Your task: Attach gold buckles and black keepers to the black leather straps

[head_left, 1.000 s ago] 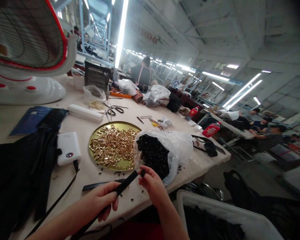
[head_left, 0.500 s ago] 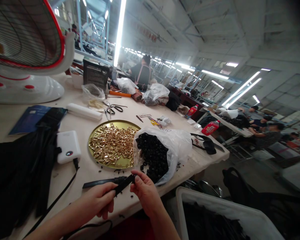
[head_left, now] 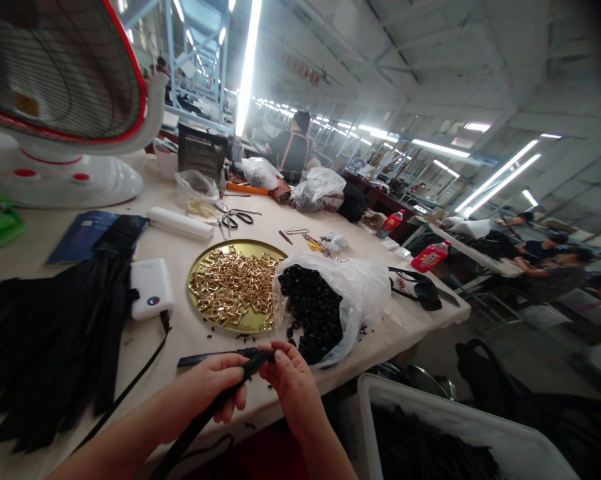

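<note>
A long black strap [head_left: 195, 430] runs along the inner side of my left forearm and up to my fingers. My left hand [head_left: 223, 383] is closed around it a little below its end. With thumb and fingertips, my right hand [head_left: 293, 380] pinches that end; whether a small part is also between the fingers is hidden. Just behind my hands, another black strip [head_left: 213, 358] lies on the table. Beyond it, a round gold tray [head_left: 247, 321] holds a heap of small gold metal buckles [head_left: 235, 287]. An open clear plastic bag [head_left: 367, 280] spills small black pieces [head_left: 313, 310].
Black straps [head_left: 55, 333] lie piled at left beside a white power bank [head_left: 153, 287] with a cable. A fan [head_left: 60, 177] stands behind them. Scissors [head_left: 235, 217] lie farther back. A white bin [head_left: 460, 407] of dark material sits below the table edge. People work in the distance.
The strap has turned in my hands, and its long tail now shows along my left forearm. My two hands are closer together. The whole view has shifted slightly.
</note>
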The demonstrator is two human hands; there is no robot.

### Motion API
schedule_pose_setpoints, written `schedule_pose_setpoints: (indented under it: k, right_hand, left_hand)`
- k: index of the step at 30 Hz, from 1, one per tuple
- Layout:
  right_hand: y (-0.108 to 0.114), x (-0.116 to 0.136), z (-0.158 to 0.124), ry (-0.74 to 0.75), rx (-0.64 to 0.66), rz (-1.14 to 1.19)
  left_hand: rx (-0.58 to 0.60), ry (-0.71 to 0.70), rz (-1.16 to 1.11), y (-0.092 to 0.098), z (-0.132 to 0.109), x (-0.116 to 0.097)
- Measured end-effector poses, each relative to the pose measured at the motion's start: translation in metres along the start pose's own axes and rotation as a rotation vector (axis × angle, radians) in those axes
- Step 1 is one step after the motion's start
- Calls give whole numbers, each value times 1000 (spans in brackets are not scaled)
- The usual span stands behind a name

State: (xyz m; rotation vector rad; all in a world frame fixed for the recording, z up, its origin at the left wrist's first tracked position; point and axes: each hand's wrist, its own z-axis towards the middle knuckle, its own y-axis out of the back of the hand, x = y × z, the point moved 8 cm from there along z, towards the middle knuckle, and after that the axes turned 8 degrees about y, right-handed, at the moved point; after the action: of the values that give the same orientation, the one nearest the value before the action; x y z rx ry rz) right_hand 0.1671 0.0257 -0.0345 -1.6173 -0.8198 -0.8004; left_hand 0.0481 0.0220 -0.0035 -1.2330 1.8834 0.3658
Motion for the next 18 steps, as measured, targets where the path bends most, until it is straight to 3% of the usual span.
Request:
schedule_pose_setpoints:
  k: [4, 7, 12, 18]
  right_hand:
    - [4, -7, 0, 3, 2, -11]
    - [10, -9, 1, 35, -41, -27]
    - [4, -14, -2, -3, -56, 67]
    - [-3, -23, -8, -85, -46, 161]
  left_hand:
    - [24, 43, 2, -2, 5, 9]
    - [22, -12, 51, -3, 9, 10]
    - [-90, -133, 259, 2, 16, 8]
    - [-154, -173, 341, 7, 16, 8]
